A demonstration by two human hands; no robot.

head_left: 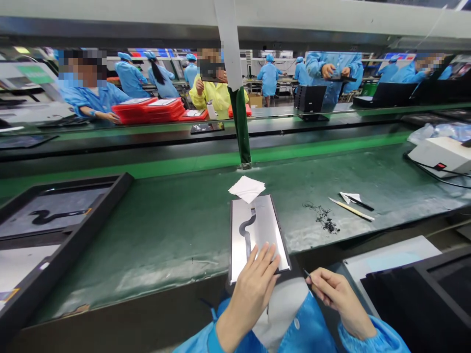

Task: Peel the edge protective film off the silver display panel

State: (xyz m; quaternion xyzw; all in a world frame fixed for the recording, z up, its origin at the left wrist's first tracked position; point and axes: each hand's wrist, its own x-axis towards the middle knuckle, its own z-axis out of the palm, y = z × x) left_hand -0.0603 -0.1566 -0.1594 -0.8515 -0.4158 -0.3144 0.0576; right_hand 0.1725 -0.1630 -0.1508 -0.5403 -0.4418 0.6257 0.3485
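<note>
A flat display panel [263, 228] with a silvery back and dark edges lies at the bench's front edge. Along its back runs a curved black flex cable [247, 230]. My left hand [253, 279] rests on the panel's lower part, fingers stretched out and lying flat over the cable's lower end. To the right of the panel, off the bench edge, my right hand [333, 291] pinches a small thin dark piece [306, 273]. Most of that piece is hidden by my fingers. White wipes [247, 189] lie at the panel's far edge.
Black scraps [327, 220], a pale-handled knife-like tool [351, 209] and a black pen-like tool [360, 202] lie right. A black tray [106, 206] with panels stands left. A green post [242, 127] rises behind. Dark sheets [401, 299] sit lower right. Co-workers work beyond.
</note>
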